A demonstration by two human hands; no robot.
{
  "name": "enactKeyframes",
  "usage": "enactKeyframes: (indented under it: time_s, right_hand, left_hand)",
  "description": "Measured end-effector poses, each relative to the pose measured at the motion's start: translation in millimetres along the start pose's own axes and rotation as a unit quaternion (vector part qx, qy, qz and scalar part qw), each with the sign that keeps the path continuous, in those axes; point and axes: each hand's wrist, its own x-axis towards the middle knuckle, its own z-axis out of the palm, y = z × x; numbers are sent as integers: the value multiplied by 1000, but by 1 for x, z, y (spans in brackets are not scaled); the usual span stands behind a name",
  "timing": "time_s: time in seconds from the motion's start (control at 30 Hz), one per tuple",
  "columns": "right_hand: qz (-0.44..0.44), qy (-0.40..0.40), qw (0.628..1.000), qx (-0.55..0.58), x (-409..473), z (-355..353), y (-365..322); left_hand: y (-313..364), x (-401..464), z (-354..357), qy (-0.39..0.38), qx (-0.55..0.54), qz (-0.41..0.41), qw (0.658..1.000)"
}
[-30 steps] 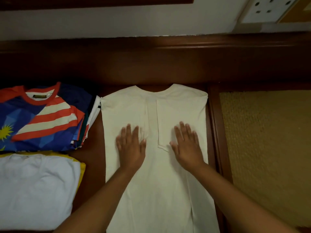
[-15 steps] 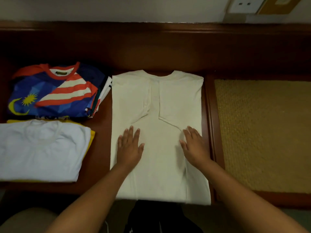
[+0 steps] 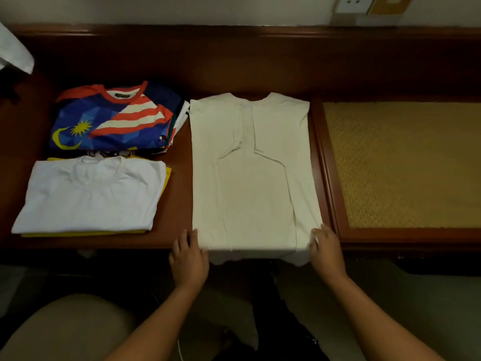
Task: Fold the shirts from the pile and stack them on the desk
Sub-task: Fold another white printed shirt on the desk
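Dark wooden desk point(image 3: 135, 242) bears a cream shirt point(image 3: 250, 178) lying centre, sleeves folded inward, hem overhanging at six o'clock. Left hand point(image 3: 188, 259) and right hand point(image 3: 326, 250), earlier flat mid-shirt, now pinch its two bottom corners. Folded stacks point(image 3: 104, 162) lie at nine o'clock.

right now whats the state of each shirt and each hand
cream shirt: flat on the desk, sides folded in, hem over the edge
blue flag shirt: folded, topping a stack
white shirt: folded, on a yellow one
left hand: grips the hem corner
right hand: grips the other corner
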Motion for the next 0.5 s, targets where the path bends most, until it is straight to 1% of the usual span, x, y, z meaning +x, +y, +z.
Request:
enactKeyframes:
  time_s: [0.03, 0.07, 0.1, 0.17, 0.2, 0.23, 0.27, 0.33, 0.4, 0.47, 0.5]
  right_hand:
    - [31, 27, 998, 43, -9, -1, 1]
    - [73, 48, 992, 87, -17, -1, 1]
    - [125, 64, 982, 129, -24, -2, 3]
    - [244, 87, 943, 210, -32, -2, 8]
    - [301, 91, 916, 249, -34, 0, 10]
    - [348, 84, 888, 288, -34, 3, 12]
    - [377, 65, 865, 324, -34, 5, 13]
    - [395, 18, 837, 377, -32, 9, 14]
    - [397, -9, 816, 420, -29, 10, 13]
    - [394, -23, 801, 451, -23, 13, 15]
    - [389, -31, 798, 459, -22, 16, 17]
  left_hand:
    - [-3, -5, -1, -1, -40, -36, 999]
    - [-5, -10, -2, -8, -110, -87, 990]
    - [-7, -13, -4, -23, -199, -147, 969]
    - [-10, -18, -4, -88, -357, -249, 896]
    - [-11, -20, -3, -126, -410, -273, 861]
    - [-11, -22, -2, -156, -450, -281, 833]
    - [-12, -22, -2, -178, -478, -283, 812]
    - [-12, -19, 0, -200, -509, -282, 788]
    - [-12, -13, 5, -221, -525, -284, 771]
    - [-11, -10, 10, -227, -528, -278, 770]
    - [-12, -9, 14, -223, -519, -269, 780]
